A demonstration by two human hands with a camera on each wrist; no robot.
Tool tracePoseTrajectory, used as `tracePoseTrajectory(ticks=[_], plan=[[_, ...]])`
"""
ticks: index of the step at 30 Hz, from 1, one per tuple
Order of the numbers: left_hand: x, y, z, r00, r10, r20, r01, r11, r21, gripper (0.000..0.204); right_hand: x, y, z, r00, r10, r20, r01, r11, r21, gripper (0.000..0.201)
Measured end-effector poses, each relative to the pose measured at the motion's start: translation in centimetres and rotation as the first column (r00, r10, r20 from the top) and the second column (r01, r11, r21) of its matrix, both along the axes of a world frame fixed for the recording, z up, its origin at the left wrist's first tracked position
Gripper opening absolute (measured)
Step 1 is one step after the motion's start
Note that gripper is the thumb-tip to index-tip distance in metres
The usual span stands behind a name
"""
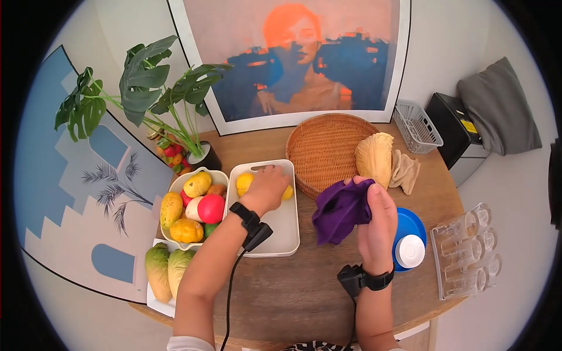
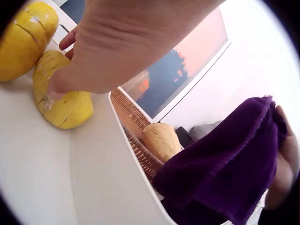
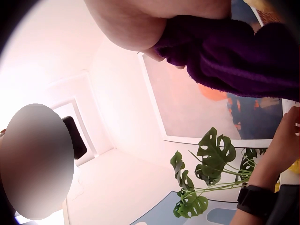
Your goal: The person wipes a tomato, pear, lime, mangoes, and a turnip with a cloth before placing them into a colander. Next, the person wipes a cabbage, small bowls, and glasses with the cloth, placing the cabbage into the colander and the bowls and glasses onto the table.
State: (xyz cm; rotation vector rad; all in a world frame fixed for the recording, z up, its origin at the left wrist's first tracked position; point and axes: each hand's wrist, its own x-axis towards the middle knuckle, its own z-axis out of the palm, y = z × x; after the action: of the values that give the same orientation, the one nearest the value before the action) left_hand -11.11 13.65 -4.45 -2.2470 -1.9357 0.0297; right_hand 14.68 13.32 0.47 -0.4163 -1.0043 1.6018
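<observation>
The left hand (image 1: 268,190) reaches into the far end of a white rectangular tray (image 1: 275,234). In the left wrist view its thumb and fingers curl round a yellow fruit (image 2: 70,112), and a second yellow fruit (image 2: 23,42) lies beside that one. Raised over the table to the right of the tray, the right hand (image 1: 377,225) grips a crumpled purple cloth (image 1: 339,213), which hangs toward the left. The same cloth (image 3: 229,61) shows in the right wrist view, pinched at its bunched edge.
Left of the tray stand a bowl (image 1: 165,225) of mixed produce and cabbages (image 1: 158,272). Behind are a potted plant (image 1: 205,157) and a wicker basket (image 1: 328,140); a pale cabbage (image 1: 374,158) sits at its edge. Rightward are a blue plate (image 1: 414,219), a white lidded jar (image 1: 410,251) and glasses (image 1: 468,251).
</observation>
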Motion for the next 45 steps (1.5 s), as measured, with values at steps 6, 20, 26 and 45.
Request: tracePoseTrajectory(ticks=[6,20,26,45], plan=[[0.6,-3.3,3.3,0.981,0.136,0.136,-0.143,0.989,0.039,0.034,-0.4,-0.2,0.4,0.999,0.007,0.047,-0.007,1.000,-0.012,0.031],[0.2,-0.8,1.4,0.992,0.122,-0.024,-0.122,0.992,-0.021,0.046,-0.6,-0.1,0.1,0.999,0.012,0.053,-0.012,1.000,-0.006,0.032],[2.1,-5.1,5.6,0.482,0.046,0.875,-0.190,0.980,0.052,0.046,-0.7,-0.1,-0.2,0.998,0.047,-0.030,-0.046,0.999,0.028,0.036],[8.4,-8.7,4.6,-0.737,0.067,0.672,0.064,0.998,-0.029,0.048,-2.7,-1.8,0.2,0.838,-0.277,0.470,-0.172,0.683,0.710,0.062]])
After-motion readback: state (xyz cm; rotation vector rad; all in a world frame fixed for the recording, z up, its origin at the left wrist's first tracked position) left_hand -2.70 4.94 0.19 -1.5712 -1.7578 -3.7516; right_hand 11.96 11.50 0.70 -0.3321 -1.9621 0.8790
